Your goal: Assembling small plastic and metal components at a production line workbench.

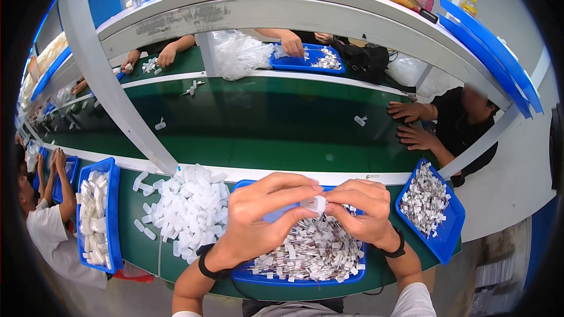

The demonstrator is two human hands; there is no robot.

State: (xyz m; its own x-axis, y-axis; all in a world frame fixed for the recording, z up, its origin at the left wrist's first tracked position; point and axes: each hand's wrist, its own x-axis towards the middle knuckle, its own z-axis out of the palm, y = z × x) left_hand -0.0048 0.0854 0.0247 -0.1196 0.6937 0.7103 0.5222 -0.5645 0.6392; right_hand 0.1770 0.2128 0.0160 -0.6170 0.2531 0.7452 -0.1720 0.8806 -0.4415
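Note:
My left hand (258, 208) pinches a small translucent white plastic piece (316, 204) between thumb and fingers. Close against its right side, my right hand (361, 208) has thumb and fingertips pressed together; what they hold, if anything, is too small to make out. Both hands are raised over a blue tray (335, 277) heaped with small wired parts (299, 252) with white tabs. To the left of my left wrist, a loose pile of similar translucent plastic pieces (191, 208) lies on the green table.
Left of the pile stands a blue tray (116, 223) of white pieces; at right, another blue tray (451, 240) holds small parts. Ahead, a green conveyor (252, 117) carries a few pieces. Overhead is a shelf beam (282, 9). Co-workers sit across and at left.

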